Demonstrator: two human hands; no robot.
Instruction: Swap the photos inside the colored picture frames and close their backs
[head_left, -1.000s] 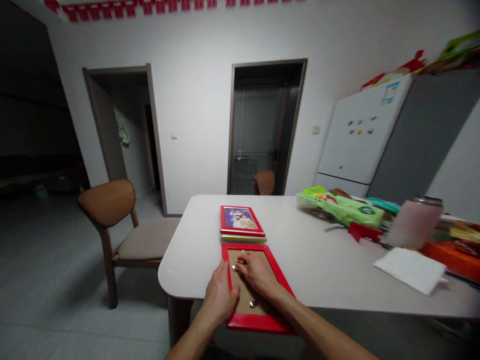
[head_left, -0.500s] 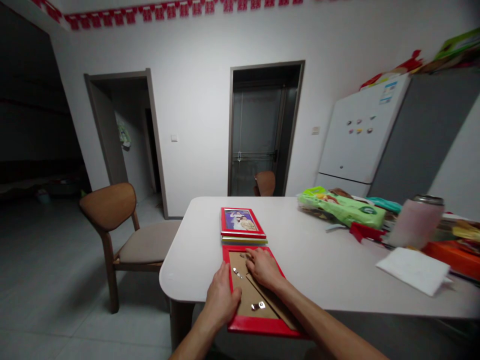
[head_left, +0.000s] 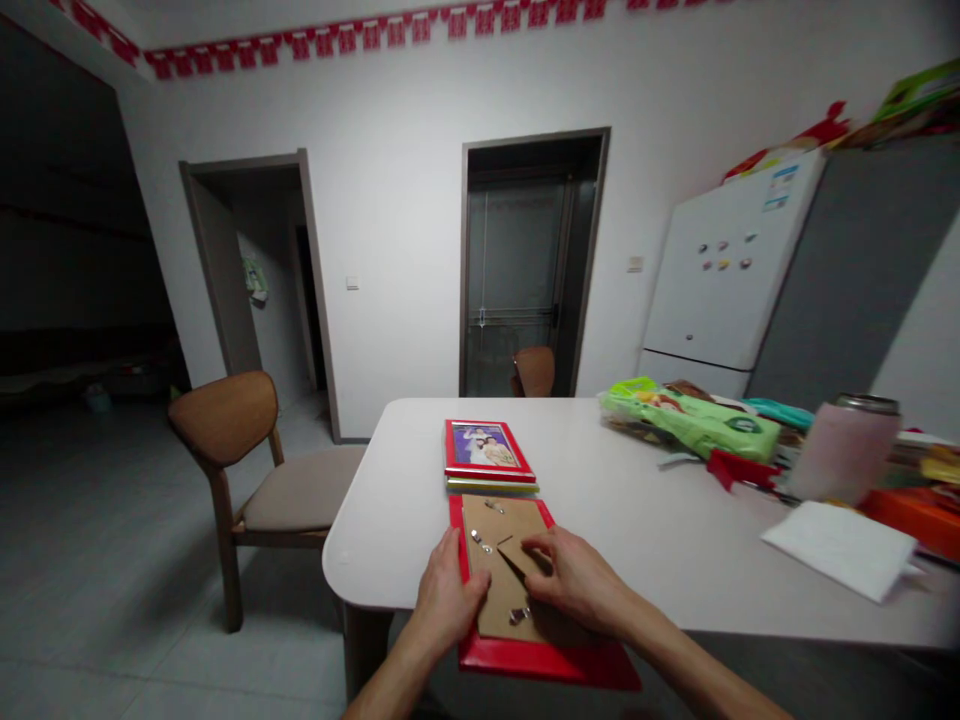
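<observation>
A red picture frame (head_left: pixel 540 662) lies face down at the table's near edge. Its brown backing board (head_left: pixel 496 585), with metal clips on it, sits shifted and tilted against the red border. My left hand (head_left: pixel 450 592) grips the left side, fingers along the red edge and thumb on the board. With thumb and fingers closed, my right hand (head_left: pixel 577 578) pinches the brown stand flap (head_left: pixel 517 553), which is lifted off the board. Just beyond lies another red frame holding a photo (head_left: pixel 487 447), on top of a yellowish-edged one (head_left: pixel 491 486).
On the white table (head_left: pixel 637 540), to the right, are a green packet (head_left: pixel 697 420), a pink tumbler (head_left: pixel 844 450), white tissue (head_left: pixel 840 548) and an orange box (head_left: pixel 911 525). A wooden chair (head_left: pixel 225 415) stands left of the table.
My right hand has moved from the board's top toward me and right, and now pinches the stand flap. The backing board has come up out of its recess in the red frame.
</observation>
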